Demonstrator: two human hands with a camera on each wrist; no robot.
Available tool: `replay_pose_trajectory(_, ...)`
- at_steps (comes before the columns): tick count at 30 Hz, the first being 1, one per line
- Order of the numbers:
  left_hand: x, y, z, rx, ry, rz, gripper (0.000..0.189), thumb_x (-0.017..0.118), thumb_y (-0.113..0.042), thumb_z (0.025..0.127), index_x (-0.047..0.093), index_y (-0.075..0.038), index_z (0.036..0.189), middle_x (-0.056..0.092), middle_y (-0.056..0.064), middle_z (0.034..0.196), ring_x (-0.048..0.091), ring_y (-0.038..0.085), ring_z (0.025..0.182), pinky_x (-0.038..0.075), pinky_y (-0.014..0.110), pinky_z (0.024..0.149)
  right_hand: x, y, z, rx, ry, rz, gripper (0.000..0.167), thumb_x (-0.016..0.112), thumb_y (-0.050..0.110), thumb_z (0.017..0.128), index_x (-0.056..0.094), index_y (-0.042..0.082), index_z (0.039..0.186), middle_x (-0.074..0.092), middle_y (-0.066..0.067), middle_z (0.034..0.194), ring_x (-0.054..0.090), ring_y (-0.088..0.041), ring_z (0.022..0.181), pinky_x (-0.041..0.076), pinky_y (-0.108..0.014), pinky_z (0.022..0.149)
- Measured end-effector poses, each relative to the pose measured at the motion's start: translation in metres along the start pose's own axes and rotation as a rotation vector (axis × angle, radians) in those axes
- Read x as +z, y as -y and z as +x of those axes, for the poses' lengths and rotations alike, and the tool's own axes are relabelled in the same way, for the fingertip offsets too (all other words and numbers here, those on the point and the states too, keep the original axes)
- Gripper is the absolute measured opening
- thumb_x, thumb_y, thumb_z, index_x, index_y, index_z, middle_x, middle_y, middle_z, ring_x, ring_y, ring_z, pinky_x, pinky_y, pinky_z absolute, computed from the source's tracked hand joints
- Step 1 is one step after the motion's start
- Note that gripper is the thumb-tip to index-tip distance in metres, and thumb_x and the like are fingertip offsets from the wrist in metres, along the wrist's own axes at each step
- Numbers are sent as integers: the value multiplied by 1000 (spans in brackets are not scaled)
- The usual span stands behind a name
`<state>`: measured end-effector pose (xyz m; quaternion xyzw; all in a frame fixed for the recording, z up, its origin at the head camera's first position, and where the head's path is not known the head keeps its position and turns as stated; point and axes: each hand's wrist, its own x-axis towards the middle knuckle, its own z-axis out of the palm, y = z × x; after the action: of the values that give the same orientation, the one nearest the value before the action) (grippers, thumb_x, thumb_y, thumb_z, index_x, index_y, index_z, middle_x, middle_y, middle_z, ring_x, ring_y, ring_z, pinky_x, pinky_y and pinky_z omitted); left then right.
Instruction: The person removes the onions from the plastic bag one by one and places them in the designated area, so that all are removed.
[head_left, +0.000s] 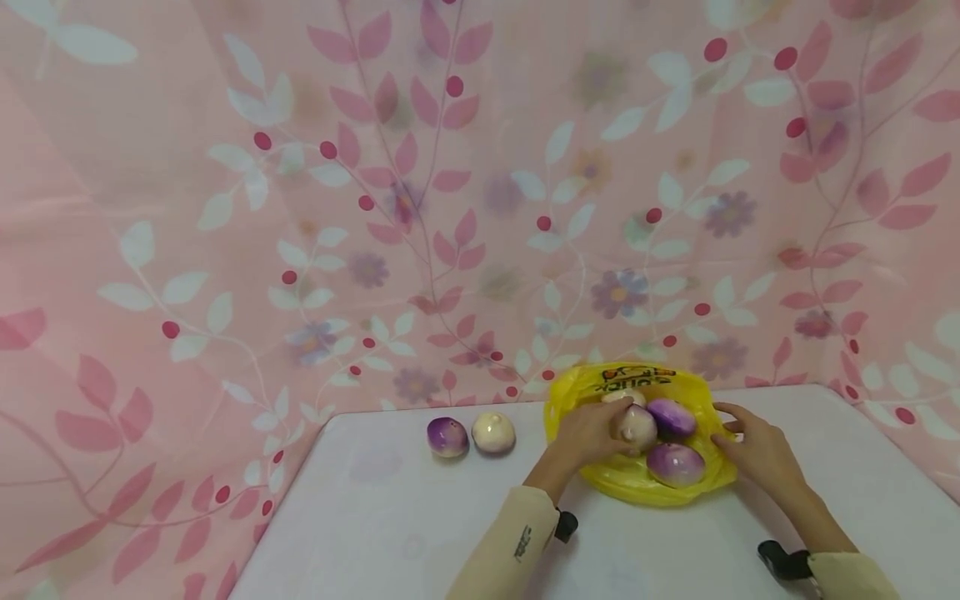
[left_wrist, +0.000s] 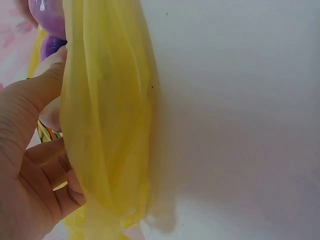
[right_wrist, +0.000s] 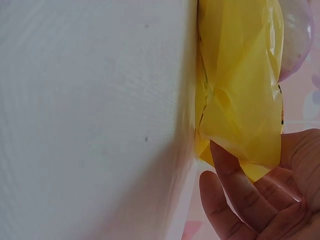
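Observation:
A yellow plastic bag [head_left: 630,492] lies open on the table, holding several glossy purple-and-white turnips. My left hand [head_left: 596,433] reaches over the bag's left side and grips a pale turnip [head_left: 639,429] between thumb and fingers. In the left wrist view the bag's yellow side [left_wrist: 107,110] hides part of that hand [left_wrist: 30,150]. A purple turnip [head_left: 672,418] and a purple-and-white turnip [head_left: 677,464] sit to its right, with another pale turnip [head_left: 624,398] behind. My right hand [head_left: 761,450] pinches the bag's right edge, as the right wrist view shows with the fingers [right_wrist: 245,197] at the plastic.
Left of the bag, a purple turnip [head_left: 447,437] and a cream turnip [head_left: 493,433] stand side by side on the white table [head_left: 390,517]. A pink floral cloth [head_left: 480,208] hangs behind the table's back edge.

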<state>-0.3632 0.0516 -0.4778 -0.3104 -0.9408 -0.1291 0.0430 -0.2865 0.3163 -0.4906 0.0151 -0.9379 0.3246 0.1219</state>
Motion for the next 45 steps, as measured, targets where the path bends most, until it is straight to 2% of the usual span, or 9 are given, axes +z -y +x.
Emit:
replay_pose_trajectory(7, 4, -7, -1, 31, -36, 30, 78, 72, -64, 77, 44, -42, 146, 61, -18, 129, 61, 7, 103, 47, 25, 86, -1, -1, -1, 10, 4, -13, 57, 68, 19, 91, 46, -4, 137, 61, -36, 111, 55, -55, 100, 52, -58, 75)
replay_pose_trajectory(12, 3, -7, -4, 19, -47, 30, 76, 71, -64, 78, 45, -41, 145, 62, -17, 127, 60, 7, 101, 47, 24, 86, 0, 0, 0, 16, 13, -9, 57, 69, 19, 91, 46, -4, 138, 61, -36, 112, 55, -54, 99, 54, -56, 74)
replay_pose_trajectory(17, 0, -7, -6, 6, -59, 21, 75, 72, -65, 77, 47, -43, 144, 64, -15, 123, 61, 6, 97, 47, 23, 80, -1, 1, 0, 13, 12, -10, 56, 69, 19, 90, 46, -4, 137, 61, -35, 111, 56, -53, 99, 54, -56, 73)
replay_pose_trajectory(21, -6, -7, -11, -7, -77, 11, 75, 71, -67, 77, 48, -43, 144, 66, -14, 118, 60, 6, 92, 44, 20, 73, -2, -1, 1, 11, 18, -11, 57, 69, 18, 90, 46, -4, 137, 61, -36, 111, 56, -53, 98, 53, -57, 74)
replay_pose_trajectory(27, -27, -8, -21, -27, -105, 27, 75, 69, -71, 75, 50, -43, 142, 68, -15, 110, 60, 7, 88, 42, 20, 67, -3, -2, 1, -5, 21, -9, 57, 69, 18, 90, 46, -4, 137, 62, -35, 110, 57, -53, 96, 54, -56, 73)
replay_pose_trajectory(31, -40, 1, -28, -41, -169, 54, 74, 69, -71, 75, 53, -40, 141, 70, -15, 106, 61, 7, 82, 41, 20, 60, -4, 0, 1, -6, 31, -3, 57, 69, 19, 90, 46, -3, 137, 62, -35, 110, 57, -52, 97, 54, -56, 73)
replay_pose_trajectory(35, -55, 15, -38, -50, -224, 57, 71, 72, -68, 75, 57, -37, 137, 65, -12, 80, 51, 8, 61, 35, 20, 47, -6, 2, 1, 0, 40, -8, 57, 70, 20, 90, 47, -3, 137, 62, -35, 110, 57, -52, 96, 53, -58, 74)
replay_pose_trajectory(38, -68, 25, -48, -49, -255, 26, 70, 75, -64, 75, 58, -34, 136, 59, -10, 72, 44, 8, 56, 32, 22, 44, -6, 2, 1, 4, 43, -16, 57, 70, 19, 90, 46, -4, 137, 62, -35, 110, 56, -52, 96, 51, -59, 75)
replay_pose_trajectory(45, -92, 56, -73, -76, -340, 5, 70, 77, -61, 75, 60, -32, 136, 68, -5, 83, 47, 10, 61, 37, 22, 50, -6, 2, 0, 5, 44, -15, 57, 70, 18, 90, 46, -4, 137, 61, -35, 110, 56, -52, 96, 52, -59, 75)
